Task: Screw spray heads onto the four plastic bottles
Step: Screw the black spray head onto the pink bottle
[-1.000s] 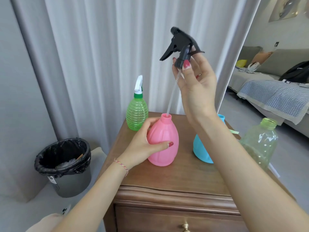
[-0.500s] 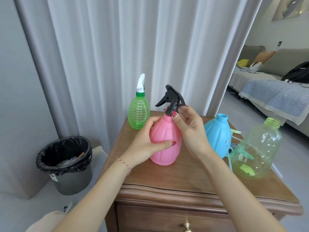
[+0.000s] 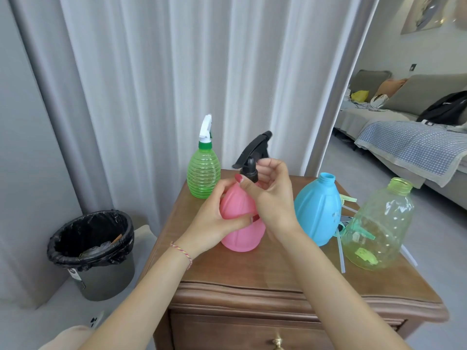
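A pink bottle (image 3: pixel 242 238) stands mid-table, and my left hand (image 3: pixel 214 218) wraps around its body. A black spray head (image 3: pixel 253 154) sits on its neck; my right hand (image 3: pixel 271 195) pinches the head's collar. Behind on the left stands a ribbed green bottle (image 3: pixel 203 173) with a white spray head (image 3: pixel 205 128) on it. To the right a blue bottle (image 3: pixel 317 210) has an open neck. Further right a clear yellow-green bottle (image 3: pixel 379 231) also stands open. Loose green spray heads (image 3: pixel 348 199) with tubes lie behind those two, partly hidden.
All bottles stand on a wooden cabinet (image 3: pixel 265 274) with a drawer below. A bin with a black liner (image 3: pixel 92 251) sits on the floor to the left. Grey curtains (image 3: pixel 164 84) hang behind. A sofa (image 3: pixel 409 127) is at the far right.
My right hand lowered the black spray head, fed its tube into the pink bottle and set it on the neck. The head has since turned to point right.
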